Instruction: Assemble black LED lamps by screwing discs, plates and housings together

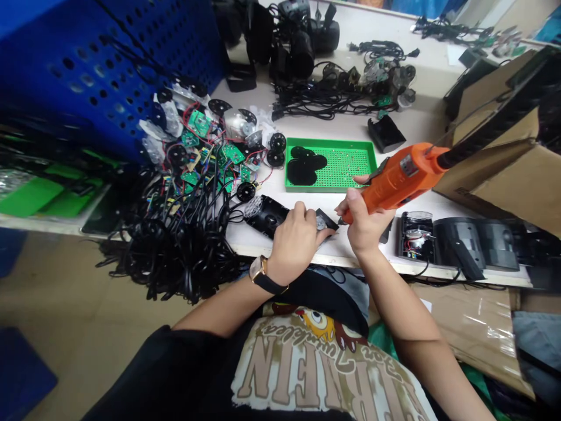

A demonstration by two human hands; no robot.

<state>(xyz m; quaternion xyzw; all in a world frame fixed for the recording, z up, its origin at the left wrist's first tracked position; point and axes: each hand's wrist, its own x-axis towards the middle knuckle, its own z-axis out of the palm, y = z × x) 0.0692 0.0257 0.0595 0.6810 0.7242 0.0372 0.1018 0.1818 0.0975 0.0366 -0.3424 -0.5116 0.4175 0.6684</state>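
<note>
My left hand [295, 240] presses down on a black plastic housing [268, 214] lying at the table's front edge, fingers curled over its right end. My right hand [363, 225] is wrapped round an orange electric screwdriver [401, 175], whose tip points down-left at the housing's right end, just beside my left fingers. The screwdriver's black coiled cord [495, 126] runs up to the right. A watch sits on my left wrist.
A green tray [350, 166] with black discs and small screws lies behind my hands. Green circuit boards and tangled black cables [188, 193] pile at the left beside a blue perforated crate [109, 70]. More black housings [464, 242] and a cardboard box [504, 169] are at the right.
</note>
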